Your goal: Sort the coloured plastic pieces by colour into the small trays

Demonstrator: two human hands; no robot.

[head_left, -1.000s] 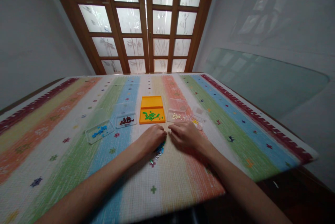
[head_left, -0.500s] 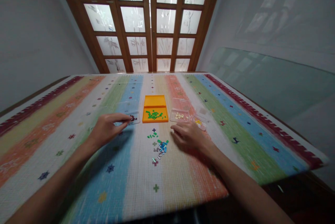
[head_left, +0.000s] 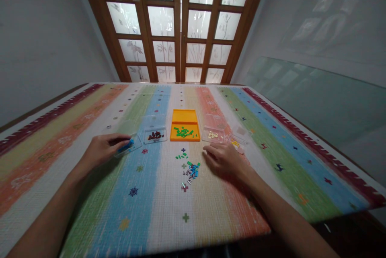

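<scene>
Striped cloth [head_left: 169, 209]: star, cross and animal motifs, dark-red band along each side. Beyond its far edge, wooden doors [head_left: 144, 21] with pale panes [head_left: 160, 21], bamboo-like designs. Left of cloth, plain wall [head_left: 45, 37]. Right of cloth, greenish glossy panel [head_left: 307, 93]. Below cloth's near-right corner, dark floor [head_left: 356, 232], small white strip [head_left: 327, 228].

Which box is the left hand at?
The left hand is at the clear box with blue pieces, leftmost of five; the others hold reddish-brown pieces, green pieces, cream pieces and yellow pieces.
</scene>
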